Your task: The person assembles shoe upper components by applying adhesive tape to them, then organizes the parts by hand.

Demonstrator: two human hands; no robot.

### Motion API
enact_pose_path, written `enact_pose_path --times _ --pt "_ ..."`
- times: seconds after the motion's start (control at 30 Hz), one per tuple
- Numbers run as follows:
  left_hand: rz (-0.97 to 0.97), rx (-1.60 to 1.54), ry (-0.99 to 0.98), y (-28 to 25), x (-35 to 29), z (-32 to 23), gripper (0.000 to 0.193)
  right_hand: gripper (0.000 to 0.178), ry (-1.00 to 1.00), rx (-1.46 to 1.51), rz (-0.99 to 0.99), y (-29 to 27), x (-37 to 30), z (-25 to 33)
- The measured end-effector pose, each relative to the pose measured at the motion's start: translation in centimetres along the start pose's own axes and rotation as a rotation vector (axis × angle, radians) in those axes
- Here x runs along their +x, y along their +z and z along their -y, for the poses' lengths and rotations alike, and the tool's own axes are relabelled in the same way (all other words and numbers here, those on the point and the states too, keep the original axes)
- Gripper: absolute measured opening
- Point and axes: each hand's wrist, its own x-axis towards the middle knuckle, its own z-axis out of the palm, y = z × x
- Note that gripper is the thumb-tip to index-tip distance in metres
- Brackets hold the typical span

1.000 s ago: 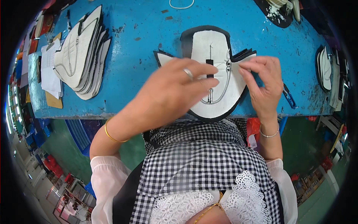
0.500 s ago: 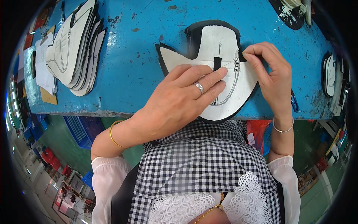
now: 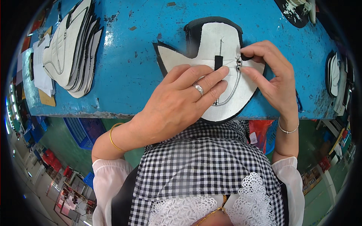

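Observation:
A stitched shoe upper piece (image 3: 211, 41), white on its facing side with black edges, lies on the blue table. Curved stitching, a short black strip (image 3: 218, 62) and small dark rings (image 3: 239, 62) show on it. My left hand (image 3: 184, 90) rests flat over its lower left part, fingers stretched out. At the piece's right notch is my right hand (image 3: 273, 71), its thumb and index finger apart on either side of the rings. Nothing shows held between them.
To the left stands a stack of similar upper pieces (image 3: 68, 52), beside white papers (image 3: 43, 67). More pieces (image 3: 332, 73) lie at the far right edge, and a dark piece with white flecks (image 3: 294, 13) at the top right. A blue crate (image 3: 81, 130) sits below the table.
My right thumb and index finger have parted from a pinch at the notch's edge and moved left onto the piece, near the rings. My left hand keeps its place on it.

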Motion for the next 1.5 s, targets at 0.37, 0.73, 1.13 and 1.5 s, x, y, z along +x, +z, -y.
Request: enact_pose_path --times 0.37,0.73,1.13,1.5 --pt "0.014 0.028 -0.001 -0.3 0.3 -0.2 0.044 0.013 -0.043 -0.086 -0.032 1.0 0.2 -0.6" --pt "0.055 0.059 -0.012 -0.6 0.5 -0.6 0.043 0.008 0.219 0.425 -0.289 -0.6 -1.1 -2.7" --pt "0.066 -0.256 -0.067 -3.1 1.6 0.2 0.04 0.018 0.248 0.854 -0.117 -2.1 -5.2 -0.4" --pt "-0.258 -0.226 -0.263 -6.7 6.7 9.0 0.018 0.014 0.362 0.43 0.021 -2.3 -10.3 2.8"
